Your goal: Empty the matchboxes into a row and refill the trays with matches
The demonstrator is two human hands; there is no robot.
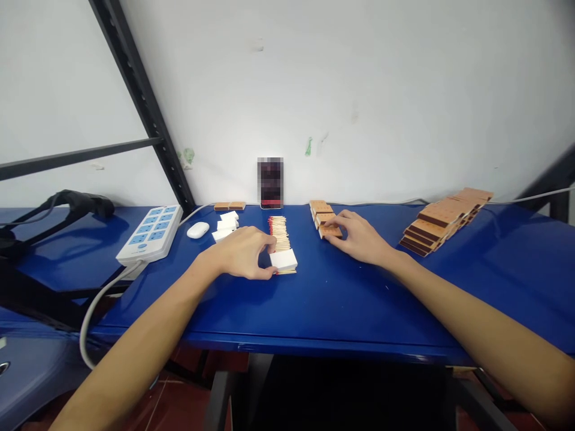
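Observation:
My left hand (247,251) grips a white matchbox tray (284,259) by its left end, thumb in front and fingers behind. The tray sits over the near end of a row of red-tipped matches (279,230). To the right, my right hand (357,236) has its thumb and fingers closed on the nearest wooden-patterned matchbox sleeve (330,232). More such matchbox sleeves (320,208) stand in a line behind it. Several white trays (227,220) lie just beyond my left hand.
A white power strip (153,230) with its cable and a white earphone case (198,230) lie at left. Two small boxes (229,206) and a phone (271,182) are by the wall. Flattened sleeves (444,218) fan out at right on the blue table (341,311).

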